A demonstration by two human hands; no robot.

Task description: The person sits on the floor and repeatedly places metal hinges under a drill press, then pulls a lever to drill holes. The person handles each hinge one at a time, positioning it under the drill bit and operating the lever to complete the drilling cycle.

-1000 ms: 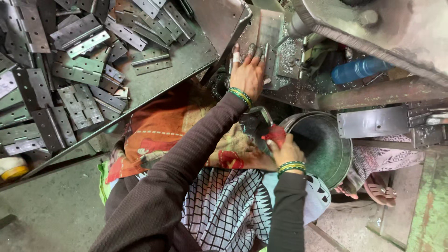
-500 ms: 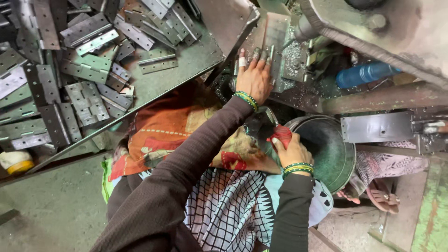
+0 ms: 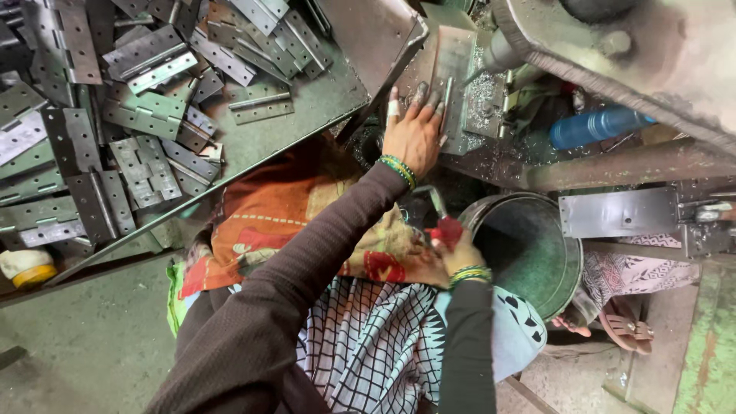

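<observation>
We are at the feeding step: our left hand point(image 3: 414, 134) lies flat, fingers spread, pressing a metal hinge plate point(image 3: 451, 73) onto the press bed at twelve o'clock. Our right hand point(image 3: 454, 249) is clenched around a red-handled tool point(image 3: 445, 222) at five o'clock, beside the green bucket point(image 3: 571, 268). The next move likely calls for exact seating of the plate.

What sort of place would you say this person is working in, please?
Probably a small metalworking shop that makes hinges. A pile of flat steel hinges lies on a metal tray, the left hand rests at a heavy machine strewn with metal shavings, and a round metal bin stands below.
</observation>
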